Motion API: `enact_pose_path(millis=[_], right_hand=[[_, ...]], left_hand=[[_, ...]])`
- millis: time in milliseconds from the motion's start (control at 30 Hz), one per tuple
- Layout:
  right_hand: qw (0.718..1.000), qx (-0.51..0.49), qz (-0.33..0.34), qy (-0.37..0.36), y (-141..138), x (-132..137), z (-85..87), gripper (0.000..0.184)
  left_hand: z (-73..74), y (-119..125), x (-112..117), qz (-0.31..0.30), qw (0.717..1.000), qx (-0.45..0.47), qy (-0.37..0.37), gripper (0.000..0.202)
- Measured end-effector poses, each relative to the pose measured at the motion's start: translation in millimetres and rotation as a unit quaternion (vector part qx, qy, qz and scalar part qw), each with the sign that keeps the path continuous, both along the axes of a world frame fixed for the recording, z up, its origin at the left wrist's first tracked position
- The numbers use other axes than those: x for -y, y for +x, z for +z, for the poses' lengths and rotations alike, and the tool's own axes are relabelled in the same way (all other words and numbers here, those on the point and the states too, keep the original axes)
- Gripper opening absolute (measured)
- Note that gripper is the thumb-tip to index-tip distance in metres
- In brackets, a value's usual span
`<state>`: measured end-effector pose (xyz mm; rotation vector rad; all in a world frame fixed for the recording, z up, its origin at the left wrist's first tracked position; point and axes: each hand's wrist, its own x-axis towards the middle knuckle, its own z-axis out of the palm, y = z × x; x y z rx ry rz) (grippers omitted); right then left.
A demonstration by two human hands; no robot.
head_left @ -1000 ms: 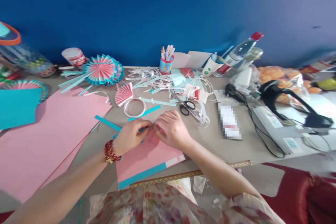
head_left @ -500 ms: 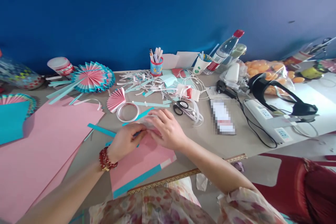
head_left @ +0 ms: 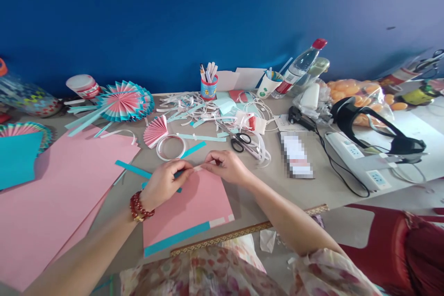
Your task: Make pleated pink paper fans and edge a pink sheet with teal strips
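A pink paper sheet (head_left: 194,208) with a teal strip along its near edge lies on the table in front of me. My left hand (head_left: 165,182), with a red bead bracelet at the wrist, pinches the sheet's far edge. My right hand (head_left: 227,166) pinches the same edge a little to the right, where a thin white strip (head_left: 199,167) shows between the two hands. A roll of tape (head_left: 170,147) and black scissors (head_left: 240,141) lie just beyond my hands.
Large pink sheets (head_left: 52,194) and teal paper (head_left: 17,159) cover the left. Folded paper fans (head_left: 123,101), paper scraps, a pen cup (head_left: 208,87), a bottle (head_left: 298,67), a power strip (head_left: 357,159) with cables and black headgear (head_left: 378,132) crowd the back and right. A red chair (head_left: 388,249) stands at the lower right.
My right hand has lifted off the pink sheet and now pinches its far edge. My hands have drawn slightly apart, with a white strip showing between them. The view shifted a little.
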<state>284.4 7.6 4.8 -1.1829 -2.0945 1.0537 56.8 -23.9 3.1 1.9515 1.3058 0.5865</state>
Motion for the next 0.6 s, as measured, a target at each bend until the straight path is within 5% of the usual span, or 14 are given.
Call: enact_pose_path(millis=[167, 400, 600], right_hand=[[1.000, -0.002, 0.022, 0.010, 0.9, -1.1, -6.9, 0.015], [0.960, 0.076, -0.013, 0.270, -6.2, 12.5, 4.1, 0.009], [0.940, 0.142, 0.015, 0.309, -15.8, 22.2, 10.4, 0.007]], left_hand=[[2.1, 0.6, 2.1, 0.011, 1.000, 0.005, -0.011, 0.019], [-0.5, 3.9, -0.3, 0.014, 0.997, 0.046, -0.068, 0.024], [0.3, 4.1, -0.4, 0.017, 0.994, 0.069, -0.079, 0.024]])
